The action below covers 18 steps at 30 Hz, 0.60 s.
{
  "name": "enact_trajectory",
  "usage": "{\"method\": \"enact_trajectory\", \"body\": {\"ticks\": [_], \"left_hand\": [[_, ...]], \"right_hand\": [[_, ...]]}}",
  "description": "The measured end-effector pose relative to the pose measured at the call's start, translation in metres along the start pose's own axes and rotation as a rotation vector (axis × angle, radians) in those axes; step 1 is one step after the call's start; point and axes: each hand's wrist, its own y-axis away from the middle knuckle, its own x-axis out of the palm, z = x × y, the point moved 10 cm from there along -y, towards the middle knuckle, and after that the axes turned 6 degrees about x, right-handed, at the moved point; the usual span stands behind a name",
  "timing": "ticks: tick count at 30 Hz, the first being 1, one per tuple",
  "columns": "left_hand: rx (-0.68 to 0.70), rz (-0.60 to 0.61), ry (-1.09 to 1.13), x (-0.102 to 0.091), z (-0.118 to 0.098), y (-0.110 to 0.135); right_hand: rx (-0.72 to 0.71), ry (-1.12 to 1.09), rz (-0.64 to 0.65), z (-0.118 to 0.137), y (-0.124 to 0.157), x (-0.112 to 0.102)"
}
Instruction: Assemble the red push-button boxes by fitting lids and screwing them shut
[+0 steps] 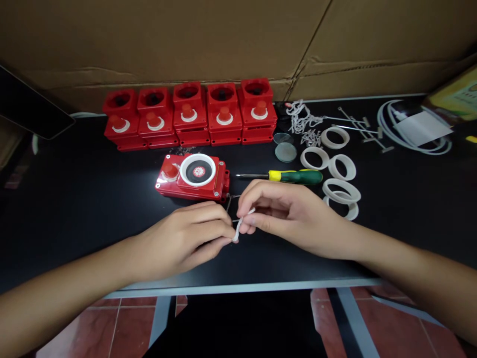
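My left hand [186,238] and my right hand [286,211] meet above the black table [93,209], both with fingers pinched on a small white cord-like piece [242,224]. A thin metal chain or wire [230,199] runs from the fingers toward a red box [192,176] with a white ring and a red button, lying flat just behind my hands. A screwdriver [286,176] with a green and yellow handle lies beside the box, to its right.
Several red housings [190,114] stand in a row at the back against cardboard. White rings [339,179], clear discs [285,148], small screws and white cords [303,122] lie at right. A dark tablet [30,104] sits far left. The table's front edge is close below my hands.
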Motion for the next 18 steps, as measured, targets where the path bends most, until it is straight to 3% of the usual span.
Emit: {"method": "enact_trajectory", "body": {"ticks": [5,9,11,15,18], "left_hand": [[0.032,-0.022,-0.011,-0.003,-0.001,0.003],[0.061,-0.069,0.004,-0.01,-0.005,0.003],[0.057,-0.103,0.033,-0.013,-0.005,0.003],[0.049,-0.142,0.064,-0.015,-0.004,0.003],[0.048,-0.172,0.062,-0.016,-0.005,0.005]], "right_hand": [[-0.084,0.199,-0.144,0.007,0.002,-0.011],[-0.382,0.726,-0.224,0.028,0.013,-0.002],[-0.495,0.883,-0.201,0.03,0.02,0.011],[-0.5,0.935,-0.091,0.023,0.025,0.028],[-0.46,0.846,-0.058,0.023,0.024,0.03]]}}
